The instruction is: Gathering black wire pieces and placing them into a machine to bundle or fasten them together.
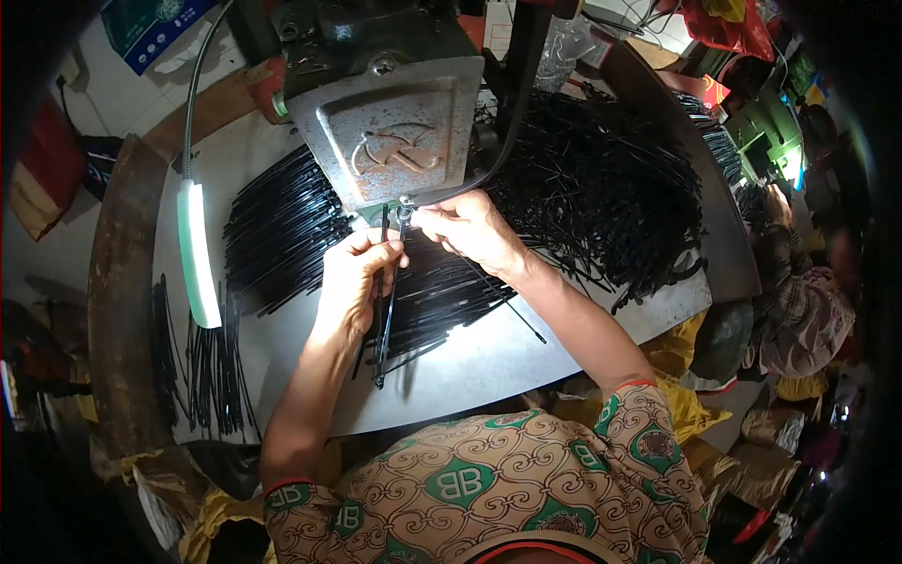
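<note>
My left hand (355, 273) is closed, thumb against fingers, on a few thin black rods (387, 324) that look like umbrella ribs. Their upper ends reach the small metal working head (404, 212) under the machine, and their lower ends point toward me. Beside that head, my right hand (473, 232) pinches with thumb and forefinger; whatever lies between the fingertips is too small to make out. Above both hands hangs the machine's grey metal cover plate (399, 141), marked with a raised rusty umbrella shape. One loose rod (517, 314) slants out below my right wrist.
The metal tabletop (489, 362) carries a bundle of straight black rods (282, 226) at left and a tangled black heap (601, 179) at right. A lit lamp (195, 254) on a bendable neck stands left. A curved brown rim (127, 310) edges the table.
</note>
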`<state>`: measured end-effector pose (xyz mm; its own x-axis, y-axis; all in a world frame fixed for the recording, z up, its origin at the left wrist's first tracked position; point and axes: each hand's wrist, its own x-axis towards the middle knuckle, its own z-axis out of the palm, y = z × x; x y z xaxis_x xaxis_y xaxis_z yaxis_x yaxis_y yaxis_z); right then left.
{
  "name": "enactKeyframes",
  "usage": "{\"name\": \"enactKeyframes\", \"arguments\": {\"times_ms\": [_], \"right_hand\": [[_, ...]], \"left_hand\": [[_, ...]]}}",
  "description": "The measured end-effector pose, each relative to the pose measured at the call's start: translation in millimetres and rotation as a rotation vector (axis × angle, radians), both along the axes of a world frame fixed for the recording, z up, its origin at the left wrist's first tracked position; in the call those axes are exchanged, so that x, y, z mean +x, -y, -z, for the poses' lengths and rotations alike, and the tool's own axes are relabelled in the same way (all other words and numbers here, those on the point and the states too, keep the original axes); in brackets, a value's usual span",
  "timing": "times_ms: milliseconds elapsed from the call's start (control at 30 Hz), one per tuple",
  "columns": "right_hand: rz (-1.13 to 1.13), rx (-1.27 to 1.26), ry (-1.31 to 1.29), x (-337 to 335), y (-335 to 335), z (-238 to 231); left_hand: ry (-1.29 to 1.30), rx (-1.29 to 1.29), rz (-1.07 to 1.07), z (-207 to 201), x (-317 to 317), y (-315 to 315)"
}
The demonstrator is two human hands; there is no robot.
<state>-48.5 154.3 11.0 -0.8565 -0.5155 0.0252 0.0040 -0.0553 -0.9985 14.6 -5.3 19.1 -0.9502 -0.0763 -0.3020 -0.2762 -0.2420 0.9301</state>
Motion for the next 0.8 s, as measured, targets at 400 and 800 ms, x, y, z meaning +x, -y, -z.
{"name": "enactKeyframes", "arguments": {"times_ms": [400,800], "right_hand": [[-0.006,-0.013,0.127,3.2,1.4,-2.5],[-0.036,-0.102,0.270,16.5,-1.8,-9.0]], "left_hand": [[-0.008,0.012,-0.038,2.6,-1.2,-1.6],[-0.003,0.037,0.061,6.5,6.6,5.4]]}}
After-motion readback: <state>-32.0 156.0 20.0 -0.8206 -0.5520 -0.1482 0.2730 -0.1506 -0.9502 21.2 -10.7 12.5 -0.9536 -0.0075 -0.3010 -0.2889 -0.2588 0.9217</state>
